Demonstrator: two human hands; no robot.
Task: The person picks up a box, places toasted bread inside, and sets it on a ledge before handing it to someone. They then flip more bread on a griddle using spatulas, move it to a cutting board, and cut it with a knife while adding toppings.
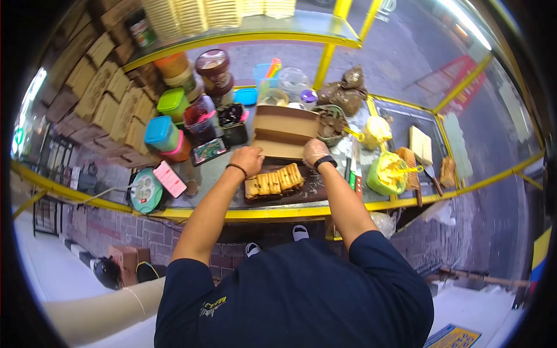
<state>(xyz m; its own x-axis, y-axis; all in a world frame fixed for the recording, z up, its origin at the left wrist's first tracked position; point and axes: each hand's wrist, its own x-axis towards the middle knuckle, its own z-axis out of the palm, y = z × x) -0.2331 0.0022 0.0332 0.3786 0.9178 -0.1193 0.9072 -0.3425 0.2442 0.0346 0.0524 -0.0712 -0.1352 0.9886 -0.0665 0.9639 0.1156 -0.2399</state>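
Observation:
An open brown cardboard box [286, 122] stands on the counter with its inside towards me. My left hand [248, 160] is closed at its front left corner, fingers curled in. At the opposite front corner, my right hand [315, 152], in a clear plastic glove, grips the edge; its fingertips are partly hidden. Just in front of the box, a filled toasted loaf cut into several slices [274, 182] lies on a dark board [316, 193], close to both hands but apart from them.
Knives [355, 174] lie right of the board, beside a green tub of yellow spread [387, 176]. A bowl of chocolate spread [332, 124] sits behind my right hand. Left are jam tubs [233, 119], a phone [170, 178] and stacked boxes [110, 104]. A glass shelf [278, 32] hangs overhead.

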